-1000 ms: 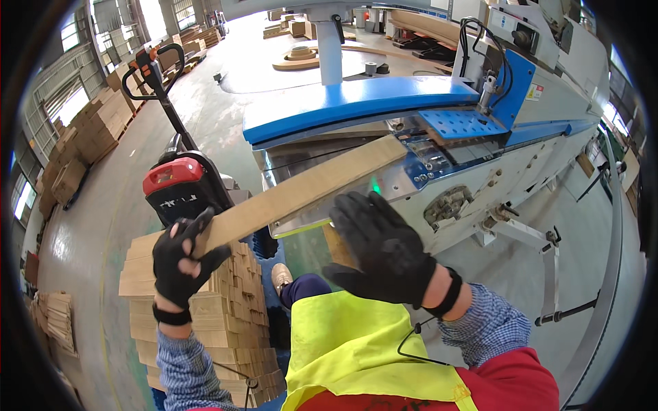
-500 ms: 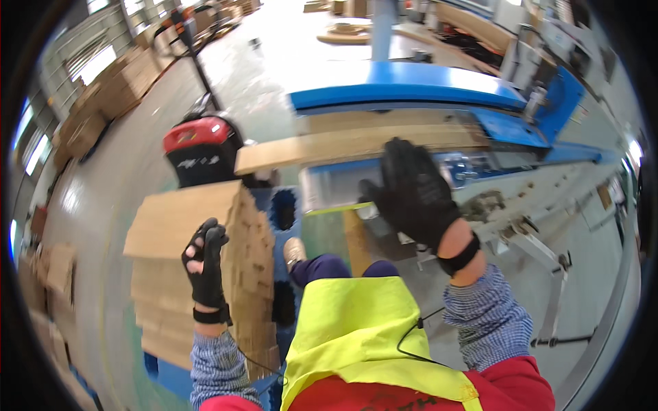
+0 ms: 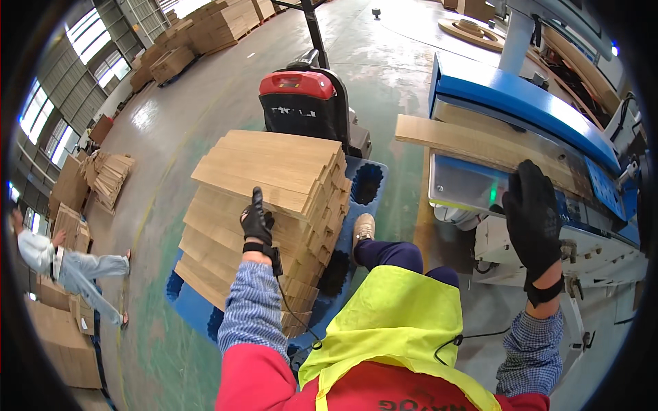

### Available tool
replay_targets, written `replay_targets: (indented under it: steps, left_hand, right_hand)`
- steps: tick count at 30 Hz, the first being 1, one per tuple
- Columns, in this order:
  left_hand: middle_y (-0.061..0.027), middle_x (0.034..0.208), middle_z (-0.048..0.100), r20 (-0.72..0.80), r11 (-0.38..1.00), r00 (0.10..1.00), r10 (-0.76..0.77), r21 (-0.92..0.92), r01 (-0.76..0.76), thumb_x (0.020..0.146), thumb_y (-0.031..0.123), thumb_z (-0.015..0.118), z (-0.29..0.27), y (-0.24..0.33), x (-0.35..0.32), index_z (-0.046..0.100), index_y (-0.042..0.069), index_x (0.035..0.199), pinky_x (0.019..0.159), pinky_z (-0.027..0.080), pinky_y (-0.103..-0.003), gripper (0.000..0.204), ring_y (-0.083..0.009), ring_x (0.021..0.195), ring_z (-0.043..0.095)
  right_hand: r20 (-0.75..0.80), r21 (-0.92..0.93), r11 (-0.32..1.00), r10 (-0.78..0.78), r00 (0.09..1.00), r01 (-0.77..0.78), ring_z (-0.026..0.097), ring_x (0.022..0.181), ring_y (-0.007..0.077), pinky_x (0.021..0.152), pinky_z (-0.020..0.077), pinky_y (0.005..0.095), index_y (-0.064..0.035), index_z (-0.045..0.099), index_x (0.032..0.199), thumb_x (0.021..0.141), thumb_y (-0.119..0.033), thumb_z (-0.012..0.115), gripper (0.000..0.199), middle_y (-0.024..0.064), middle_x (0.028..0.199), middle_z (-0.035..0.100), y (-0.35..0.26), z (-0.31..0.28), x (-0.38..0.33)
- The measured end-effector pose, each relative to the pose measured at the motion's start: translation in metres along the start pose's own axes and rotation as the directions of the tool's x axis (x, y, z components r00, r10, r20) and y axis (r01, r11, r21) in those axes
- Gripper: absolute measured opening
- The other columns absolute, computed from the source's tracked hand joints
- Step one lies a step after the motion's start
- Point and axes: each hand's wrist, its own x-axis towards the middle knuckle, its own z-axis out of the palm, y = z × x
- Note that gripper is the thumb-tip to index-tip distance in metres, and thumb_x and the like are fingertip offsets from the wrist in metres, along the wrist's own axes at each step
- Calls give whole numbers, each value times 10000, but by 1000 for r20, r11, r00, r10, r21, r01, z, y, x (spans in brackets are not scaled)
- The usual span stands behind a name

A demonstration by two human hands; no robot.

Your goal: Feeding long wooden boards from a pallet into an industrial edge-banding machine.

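Note:
My left hand (image 3: 258, 220), in a black glove with some fingertips bare, is over the top of a stack of wooden planks (image 3: 274, 161). One finger points up and away, the others are partly bent, and nothing shows in it. My right hand (image 3: 533, 218), black-gloved, is open with its fingers stretched out, at the near edge of a long wooden plank (image 3: 452, 140). That plank lies on the bed of a blue and white machine (image 3: 528, 89), its left end jutting out. I cannot tell whether my right fingertips touch it.
The stack stands on a blue plastic pallet (image 3: 370, 198), beside my shoe (image 3: 364, 227). Behind it is a red and black pallet truck (image 3: 305, 96). A person (image 3: 72, 264) walks at the far left, near piles of boards (image 3: 106, 179). A round wooden piece (image 3: 471, 32) lies beyond the machine.
My view has turned left, bringing a walking person into sight. My left hand has moved over the stack's top, and a finger has straightened. My right hand remains spread by the machine.

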Motion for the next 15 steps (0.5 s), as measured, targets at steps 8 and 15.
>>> replay_targets:
  steps: [8, 15]
  left_hand:
    - [-121, 885, 689, -205, 870, 936, 286, 466, -163, 690, 474, 921, 8, -44, 66, 642, -73, 980, 712, 520, -370, 679, -214, 741, 592]
    - [-91, 843, 667, -176, 950, 971, 161, -239, -201, 816, 143, 828, -23, -34, 33, 624, 29, 975, 622, 544, -383, 283, -228, 671, 627]
  right_hand:
    - [42, -2, 990, 139, 989, -139, 555, 1162, 416, 963, 486, 493, 49, 609, 1133, 737, -59, 781, 445, 237, 1276, 581, 49, 5, -26]
    - [33, -119, 992, 48, 998, -43, 556, 1161, 394, 1008, 461, 487, 46, 605, 1159, 703, -48, 796, 503, 206, 1287, 568, 80, 11, -47]
